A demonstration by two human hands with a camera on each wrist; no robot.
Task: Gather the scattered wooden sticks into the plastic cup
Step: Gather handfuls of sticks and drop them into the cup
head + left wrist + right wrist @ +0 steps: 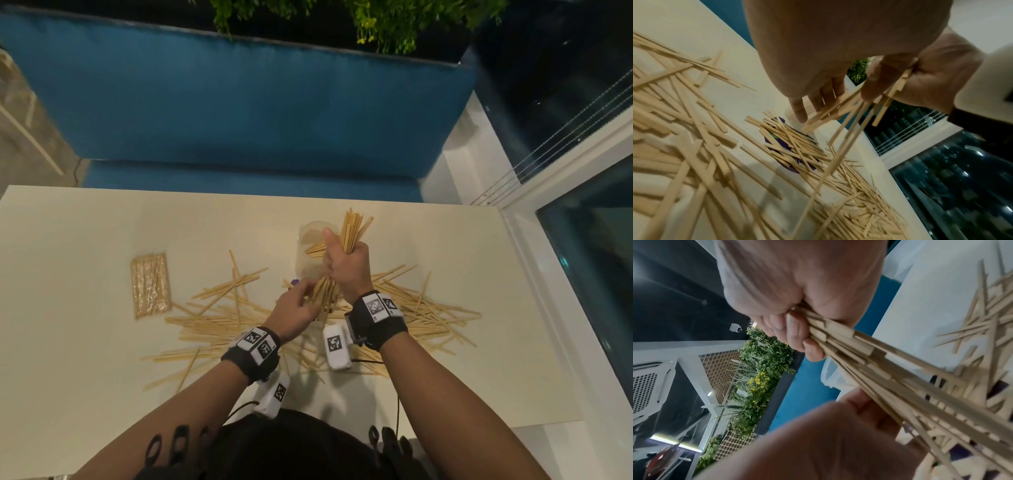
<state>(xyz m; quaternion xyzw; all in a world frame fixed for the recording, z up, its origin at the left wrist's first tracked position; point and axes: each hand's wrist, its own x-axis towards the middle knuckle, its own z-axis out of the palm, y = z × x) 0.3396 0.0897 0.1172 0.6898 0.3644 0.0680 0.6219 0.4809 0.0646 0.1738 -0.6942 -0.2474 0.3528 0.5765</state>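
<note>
The right hand [347,265] is clutching a light, stiff, slippery bundle of wooden sticks [352,228] mid-length; the left hand [297,308], grip wide, is squaring the lower ends beside the plastic cup [310,246].

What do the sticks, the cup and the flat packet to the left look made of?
Sticks: pale, unfinished wood, going by the matte tan and square-cut ends. Cup: thin, translucent plastic; the table shows through. Packet: probably clear, glossy plastic film over more sticks, judging by its glints.
</note>
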